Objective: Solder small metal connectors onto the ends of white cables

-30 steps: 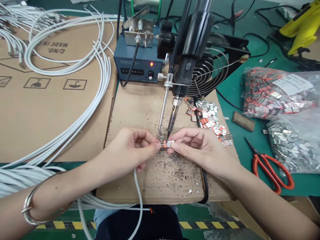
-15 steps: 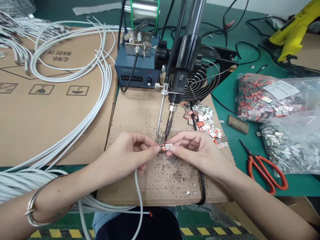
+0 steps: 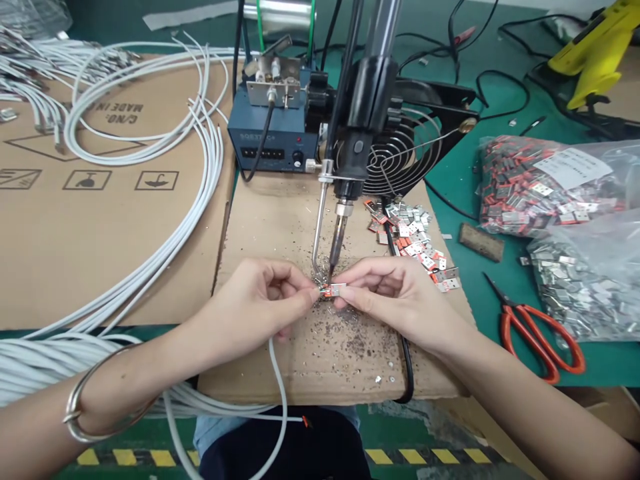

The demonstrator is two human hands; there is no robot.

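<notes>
My left hand (image 3: 280, 297) pinches the end of a white cable (image 3: 280, 387), whose length hangs down past the board's front edge. Between thumb and fingers of my right hand (image 3: 385, 293) is a small USB connector (image 3: 337, 290), metal with an orange part on its left. Cable end and connector meet under the tip of a soldering iron (image 3: 337, 250), which is fixed in a stand. Beside the iron a thin metal solder feed tube (image 3: 319, 233) slopes down to the same spot. Whether the tip touches the joint I cannot tell.
Loose USB connectors (image 3: 417, 243) lie right of the iron. Behind are a blue solder feeder (image 3: 273, 137) and a black fan (image 3: 395, 150). Bags of connectors (image 3: 540, 187) and orange-handled scissors (image 3: 537, 333) sit at the right. Coiled white cables (image 3: 200, 193) cover cardboard at the left.
The view has shifted slightly. Both hands keep their pinch on cable and connector at the iron tip, with only a very small movement.
</notes>
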